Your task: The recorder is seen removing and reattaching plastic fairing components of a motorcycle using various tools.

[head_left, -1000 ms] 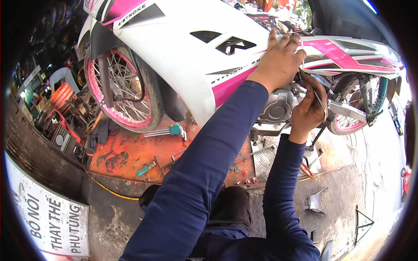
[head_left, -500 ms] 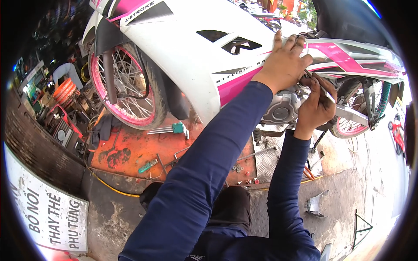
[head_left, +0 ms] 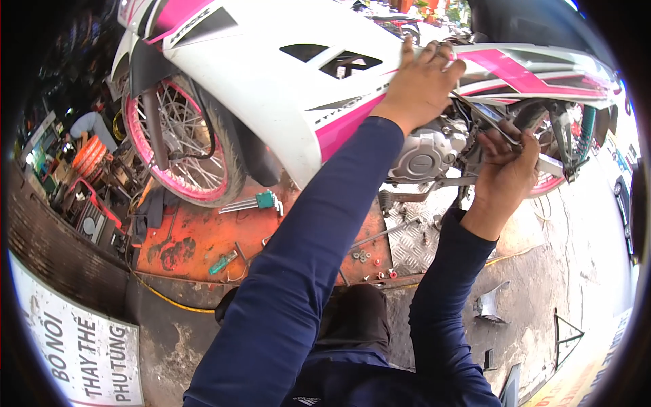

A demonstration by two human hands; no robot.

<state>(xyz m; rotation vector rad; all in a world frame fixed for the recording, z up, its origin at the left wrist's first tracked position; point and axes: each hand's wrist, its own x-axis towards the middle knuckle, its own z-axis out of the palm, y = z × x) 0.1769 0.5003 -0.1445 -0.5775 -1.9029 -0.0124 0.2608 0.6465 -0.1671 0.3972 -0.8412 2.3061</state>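
Observation:
A white and pink motorbike (head_left: 271, 88) stands across the view. My left hand (head_left: 419, 88) lies on its side fairing, palm down and fingers spread, near the seam by the seat. My right hand (head_left: 505, 169) is closed on the edge of a narrow dark and silver cover panel (head_left: 489, 114), below the rear side panel. This cover tilts outward, its upper end close to the bodywork; whether it is still joined there I cannot tell. Behind it and beside the round silver engine case (head_left: 424, 163), a dark gap shows.
On the orange platform (head_left: 169, 251) lie a hex key set (head_left: 254, 202) in a green holder, a green-handled tool (head_left: 222, 262), several nuts and washers (head_left: 364, 256). A broken grey plastic piece (head_left: 491, 303) rests on the ground. A white sign (head_left: 81, 339) stands at lower left.
My right hand has moved right and down, pulling the cover's lower end outward from the frame. More of the engine side shows. My left hand stays on the fairing; the view has shifted slightly.

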